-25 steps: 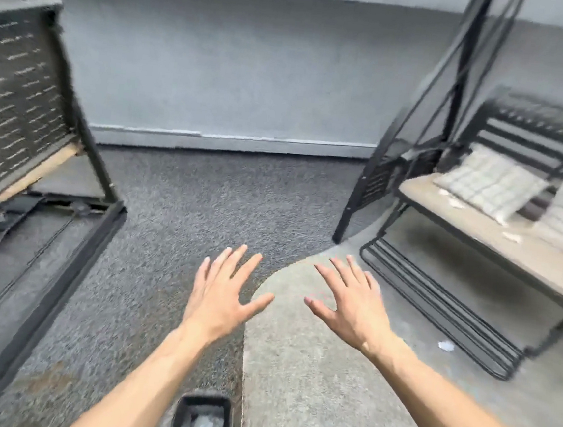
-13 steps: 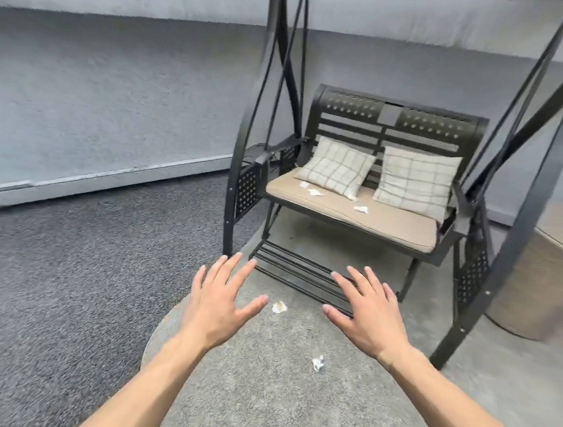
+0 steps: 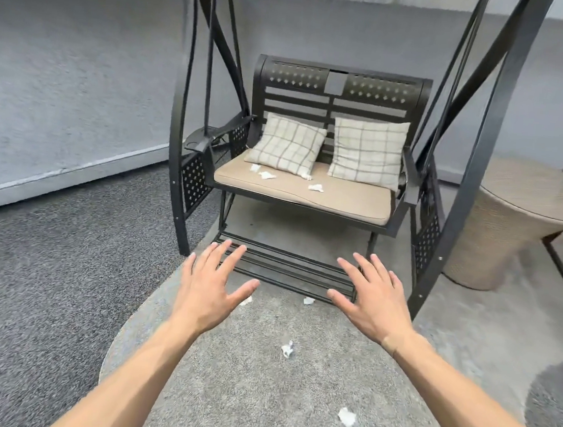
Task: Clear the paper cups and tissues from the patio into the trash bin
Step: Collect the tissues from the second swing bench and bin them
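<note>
View swung off the bare dark carpet and onto the black metal swing bench [image 3: 335, 142], now square ahead and nearer. Both hands out front, palms down: left hand [image 3: 209, 290] and right hand [image 3: 373, 303], fingers spread wide, holding nothing. Crumpled white tissues on the tan seat cushion [image 3: 316, 187], more on the grey round rug [image 3: 287, 348]. No paper cups or trash bin in sight. Targets found; pick-up likely next.
</note>
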